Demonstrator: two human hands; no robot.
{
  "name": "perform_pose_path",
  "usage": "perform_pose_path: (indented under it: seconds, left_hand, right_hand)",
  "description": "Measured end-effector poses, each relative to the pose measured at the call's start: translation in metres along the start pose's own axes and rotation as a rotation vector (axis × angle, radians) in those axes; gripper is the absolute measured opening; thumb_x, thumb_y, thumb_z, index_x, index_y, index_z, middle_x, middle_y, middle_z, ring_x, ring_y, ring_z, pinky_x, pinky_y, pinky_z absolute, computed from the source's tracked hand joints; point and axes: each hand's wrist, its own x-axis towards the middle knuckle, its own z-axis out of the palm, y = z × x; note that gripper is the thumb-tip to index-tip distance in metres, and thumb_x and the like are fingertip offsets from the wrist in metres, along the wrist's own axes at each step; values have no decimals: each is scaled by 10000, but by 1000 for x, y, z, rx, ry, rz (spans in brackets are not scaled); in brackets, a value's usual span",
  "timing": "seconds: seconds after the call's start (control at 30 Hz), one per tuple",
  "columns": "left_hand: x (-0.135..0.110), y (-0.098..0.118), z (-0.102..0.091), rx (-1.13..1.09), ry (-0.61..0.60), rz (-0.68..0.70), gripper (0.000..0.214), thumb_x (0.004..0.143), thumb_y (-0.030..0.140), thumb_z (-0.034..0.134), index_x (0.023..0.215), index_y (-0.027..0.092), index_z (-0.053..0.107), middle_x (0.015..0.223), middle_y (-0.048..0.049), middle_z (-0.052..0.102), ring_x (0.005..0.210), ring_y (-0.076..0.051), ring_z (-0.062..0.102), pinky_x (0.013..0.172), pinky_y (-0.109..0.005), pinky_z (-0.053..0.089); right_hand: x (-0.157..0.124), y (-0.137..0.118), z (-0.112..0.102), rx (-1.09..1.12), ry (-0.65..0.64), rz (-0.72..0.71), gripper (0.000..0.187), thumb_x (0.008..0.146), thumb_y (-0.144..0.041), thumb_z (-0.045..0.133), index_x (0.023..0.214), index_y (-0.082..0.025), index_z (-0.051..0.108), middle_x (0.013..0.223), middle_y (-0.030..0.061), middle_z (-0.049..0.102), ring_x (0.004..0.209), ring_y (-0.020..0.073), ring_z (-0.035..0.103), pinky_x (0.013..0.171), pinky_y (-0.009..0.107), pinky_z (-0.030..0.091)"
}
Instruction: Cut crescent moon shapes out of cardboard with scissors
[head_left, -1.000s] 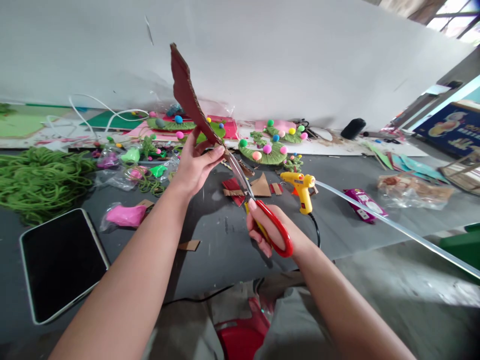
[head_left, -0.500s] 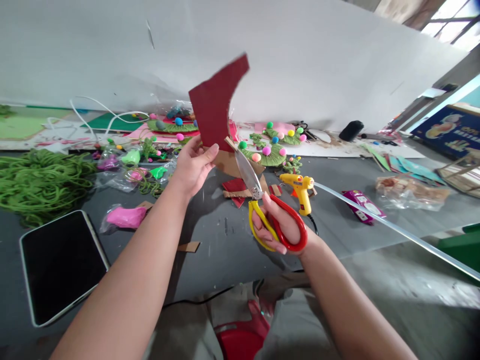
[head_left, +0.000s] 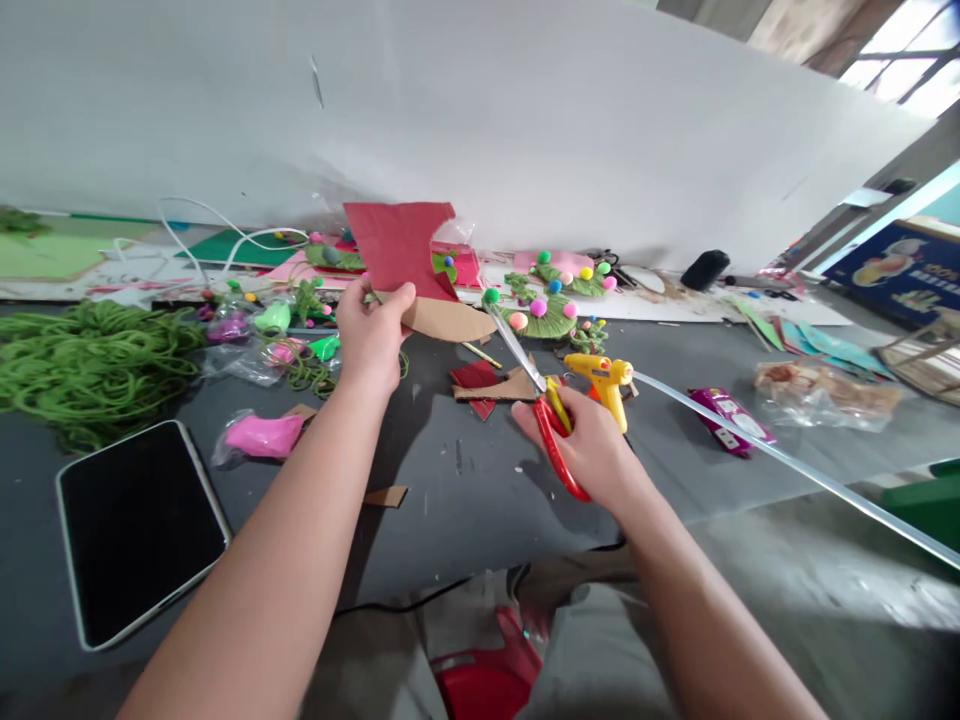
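My left hand (head_left: 375,335) pinches a red cardboard piece (head_left: 401,245) with a curved notch in its right side. A bare brown cardboard flap (head_left: 450,319) with a rounded lower edge sticks out below the red, by my thumb. I cannot tell whether the two are one folded piece. In my right hand (head_left: 600,445) are scissors (head_left: 551,425) with one red and one yellow handle. Their blades look closed and point up and left, apart from the cardboard. Under the flap is a thin pale strip (head_left: 482,354). Red and brown cardboard scraps (head_left: 491,390) lie on the table nearby.
A yellow glue gun (head_left: 600,375) with a long clear glue stick (head_left: 795,460) is at right, near a purple packet (head_left: 731,420). Green cord (head_left: 97,365), a tablet (head_left: 142,530) and a bagged pink lump (head_left: 262,434) occupy the left. Pompom-decorated green shapes (head_left: 551,318) lie behind.
The red cardboard has come down and tilted left. The scissors have moved right and away from it, with my right hand turned palm down. The thin strip has left the blade tips and dropped.
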Motion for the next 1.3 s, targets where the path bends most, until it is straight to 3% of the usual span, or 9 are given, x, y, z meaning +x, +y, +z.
perform_pose_path:
  seconds: [0.17,0.37,0.53,1.0,1.3]
  left_hand:
    - [-11,3,8,42,-94,16,407,602,310,898,897,230,628,846,-5,705,750,-184,671,719,-345,594]
    - [-16,-2,9,103,-205,46,458,656,361,905,984,233,612,927,-49,739,805,-233,717,813,-450,620]
    - [-21,-7,10,125,-268,24,491,684,386,903,1026,234,584,944,-59,748,802,-228,727,763,-411,628]
    - [-23,-8,10,77,-291,1,587,652,433,941,1057,237,566,923,-60,750,750,-217,732,718,-406,654]
    - [-21,-11,10,92,-269,16,541,648,402,931,1032,242,585,929,-65,750,797,-239,734,807,-456,643]
  right_hand:
    - [9,-5,-6,-281,118,47,545,871,-738,662,759,-264,417,686,6,583,656,208,532,601,301,362]
    - [12,-7,-5,-354,91,48,521,903,-741,618,763,-259,481,753,58,653,735,252,602,607,313,367]
    - [13,-8,-3,-385,66,79,508,922,-731,609,790,-247,532,763,76,670,762,260,627,631,319,384]
    - [16,-1,-1,-367,97,57,526,915,-730,619,739,-234,627,719,70,677,733,246,627,638,323,401]
    - [19,-1,-2,-404,107,68,583,842,-792,661,689,-230,645,691,79,678,700,257,625,609,340,396]
